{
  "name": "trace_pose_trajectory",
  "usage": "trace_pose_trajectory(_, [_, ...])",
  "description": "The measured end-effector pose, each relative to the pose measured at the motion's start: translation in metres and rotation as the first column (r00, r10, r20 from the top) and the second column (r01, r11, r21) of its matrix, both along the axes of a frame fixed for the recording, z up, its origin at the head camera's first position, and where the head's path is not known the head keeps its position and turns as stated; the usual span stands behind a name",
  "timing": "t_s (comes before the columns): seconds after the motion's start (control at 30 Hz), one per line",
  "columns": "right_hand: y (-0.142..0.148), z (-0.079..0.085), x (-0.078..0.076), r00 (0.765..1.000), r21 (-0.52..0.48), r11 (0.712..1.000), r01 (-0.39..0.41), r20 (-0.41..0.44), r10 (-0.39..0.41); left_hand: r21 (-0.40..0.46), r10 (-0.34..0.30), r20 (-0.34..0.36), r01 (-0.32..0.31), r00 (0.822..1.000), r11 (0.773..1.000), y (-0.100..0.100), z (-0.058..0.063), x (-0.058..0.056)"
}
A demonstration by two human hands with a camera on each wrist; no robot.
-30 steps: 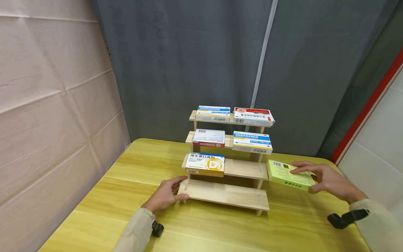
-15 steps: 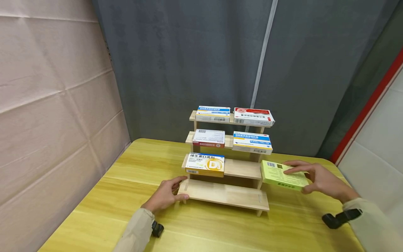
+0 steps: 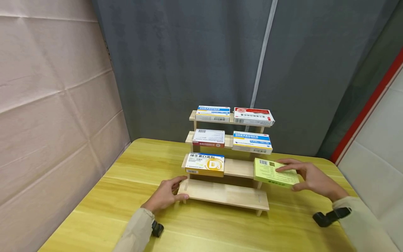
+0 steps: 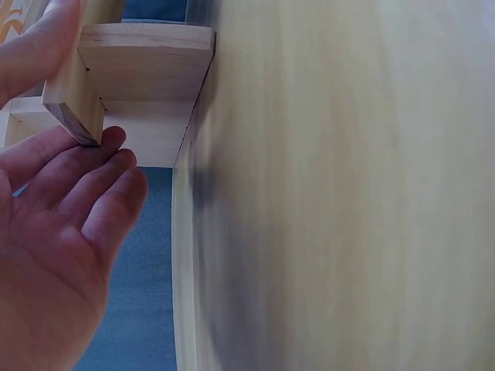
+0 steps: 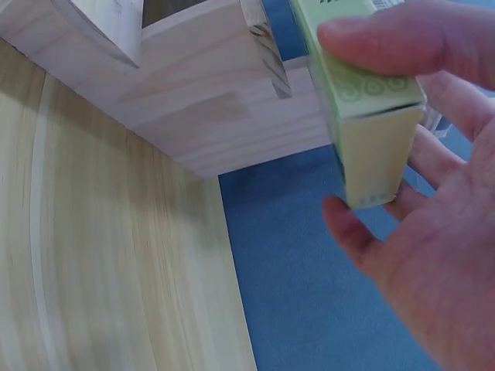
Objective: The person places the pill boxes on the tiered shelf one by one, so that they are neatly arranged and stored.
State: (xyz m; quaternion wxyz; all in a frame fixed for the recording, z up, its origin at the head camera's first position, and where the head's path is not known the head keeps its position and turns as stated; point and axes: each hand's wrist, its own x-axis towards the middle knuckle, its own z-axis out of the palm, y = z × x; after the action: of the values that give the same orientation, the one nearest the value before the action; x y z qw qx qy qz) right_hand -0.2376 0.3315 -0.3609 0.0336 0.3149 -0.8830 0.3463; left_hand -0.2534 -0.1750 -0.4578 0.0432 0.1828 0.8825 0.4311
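Observation:
A wooden stepped rack (image 3: 225, 193) with several tiers stands on the table. My left hand (image 3: 165, 194) grips the left end of its lowest shelf; in the left wrist view the thumb lies over the board and the fingertips (image 4: 116, 139) touch its underside and edge. At the right end of the second shelf from the bottom, my right hand (image 3: 311, 179) holds a light green medicine box (image 3: 274, 173) between thumb and fingers. The green box overlaps that shelf's end in the head view. A yellow and white vitamin D box (image 3: 204, 163) lies at the left of the same shelf.
On the upper tiers lie a blue and white box (image 3: 213, 113), a red and white box (image 3: 253, 116), a white and maroon box (image 3: 209, 138) and another blue and white box (image 3: 252, 142). A grey curtain (image 3: 189, 70) hangs behind the yellow wooden table (image 3: 126, 189).
My right hand has carried the green box leftward, from beside the rack to over the right end of the second shelf. The left hand and the rack have stayed in place.

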Motion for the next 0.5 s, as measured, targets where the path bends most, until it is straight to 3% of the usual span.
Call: trace_pose_trajectory(0.5, [-0.029,0.001,-0.007,0.997,0.024,0.997,0.072,0.039,-0.073,0.005,0.003,0.015,-0.004,1.000,1.000,0.000,0.001,0.000])
